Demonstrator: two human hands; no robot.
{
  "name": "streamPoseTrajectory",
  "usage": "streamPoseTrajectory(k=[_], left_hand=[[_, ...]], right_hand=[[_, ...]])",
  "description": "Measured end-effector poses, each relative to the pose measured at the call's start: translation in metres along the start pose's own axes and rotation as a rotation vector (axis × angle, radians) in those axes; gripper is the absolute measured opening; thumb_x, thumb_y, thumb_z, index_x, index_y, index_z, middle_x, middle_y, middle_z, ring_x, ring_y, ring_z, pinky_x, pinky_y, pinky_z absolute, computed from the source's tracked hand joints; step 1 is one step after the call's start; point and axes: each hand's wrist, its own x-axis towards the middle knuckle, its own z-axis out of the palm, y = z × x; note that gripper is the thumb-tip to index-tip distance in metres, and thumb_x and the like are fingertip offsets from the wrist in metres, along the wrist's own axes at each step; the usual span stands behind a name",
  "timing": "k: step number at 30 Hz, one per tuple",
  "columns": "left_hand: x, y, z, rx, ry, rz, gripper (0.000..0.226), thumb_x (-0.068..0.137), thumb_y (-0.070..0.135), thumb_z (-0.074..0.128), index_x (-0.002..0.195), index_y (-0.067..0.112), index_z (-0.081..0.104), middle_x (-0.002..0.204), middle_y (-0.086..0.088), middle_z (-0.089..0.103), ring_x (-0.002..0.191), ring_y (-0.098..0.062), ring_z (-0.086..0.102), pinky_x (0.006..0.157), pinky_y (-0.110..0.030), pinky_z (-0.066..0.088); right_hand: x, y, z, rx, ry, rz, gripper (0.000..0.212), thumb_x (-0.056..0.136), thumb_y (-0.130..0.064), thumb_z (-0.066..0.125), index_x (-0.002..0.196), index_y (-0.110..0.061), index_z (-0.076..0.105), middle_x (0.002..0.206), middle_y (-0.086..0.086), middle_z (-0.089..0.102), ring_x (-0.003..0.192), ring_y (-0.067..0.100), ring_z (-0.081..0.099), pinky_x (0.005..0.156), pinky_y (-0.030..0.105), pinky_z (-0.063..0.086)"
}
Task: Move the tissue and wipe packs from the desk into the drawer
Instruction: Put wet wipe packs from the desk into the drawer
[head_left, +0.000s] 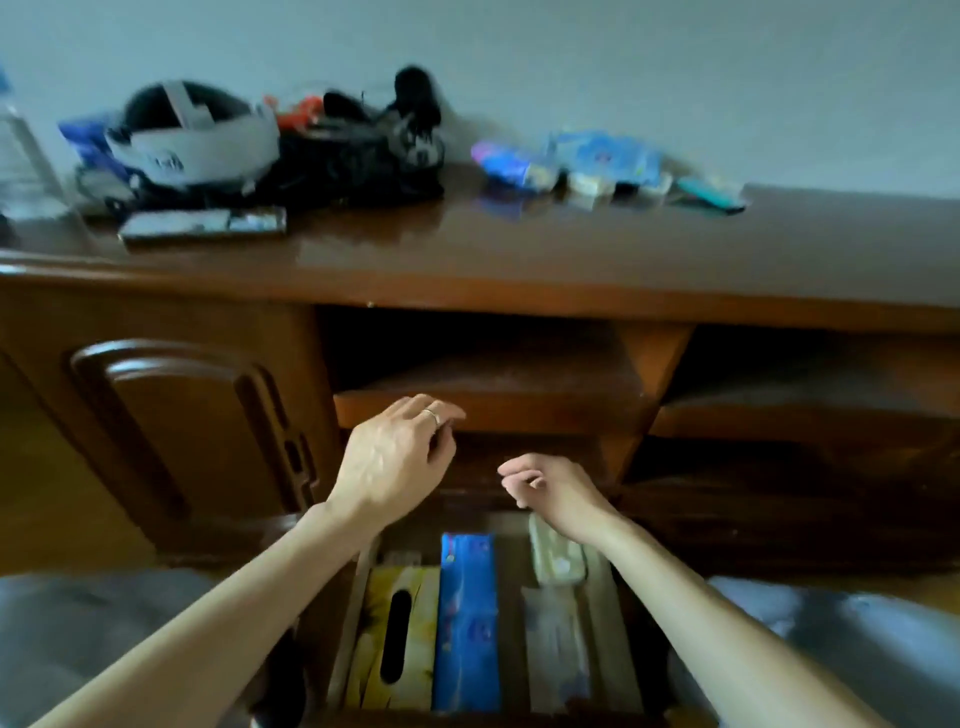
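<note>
Brown wood runs through the whole scene: the desk and, below it, the open drawer. In the drawer a yellow box, a blue pack and two pale packs lie side by side, long axes running front to back, probably so that more will fit. Above them the left hand and right hand hover with fingers loosely curled, holding nothing, seemingly between loads. More packs wait in a loose cluster at the back of the desk, right of centre, near the wall; blur hides which way each one points.
</note>
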Motion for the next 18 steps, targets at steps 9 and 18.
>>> streamPoseTrajectory(k=[9,18], left_hand=[[0.188,0.043,-0.072,-0.015,0.158,0.052,0.021,0.088,0.022,0.06,0.105,0.025,0.073,0.104,0.004,0.068,0.103,-0.021,0.062,0.073,-0.035,0.055],[0.304,0.012,0.001,-0.091,-0.113,-0.12,0.022,0.085,0.029,0.057,0.102,0.032,0.07,0.102,0.005,0.064,0.103,-0.022,0.062,0.082,-0.034,0.05]], right_hand=[[0.021,-0.099,-0.176,-0.066,0.614,-0.187,0.012,0.092,-0.034,0.06,0.09,-0.041,0.07,0.082,-0.022,0.074,0.086,-0.003,0.067,0.077,0.026,0.054],[0.147,-0.087,-0.246,-0.255,0.458,0.08,0.043,0.093,-0.044,0.063,0.135,-0.034,0.055,0.132,-0.006,0.058,0.126,0.018,0.052,0.098,0.042,0.049]])
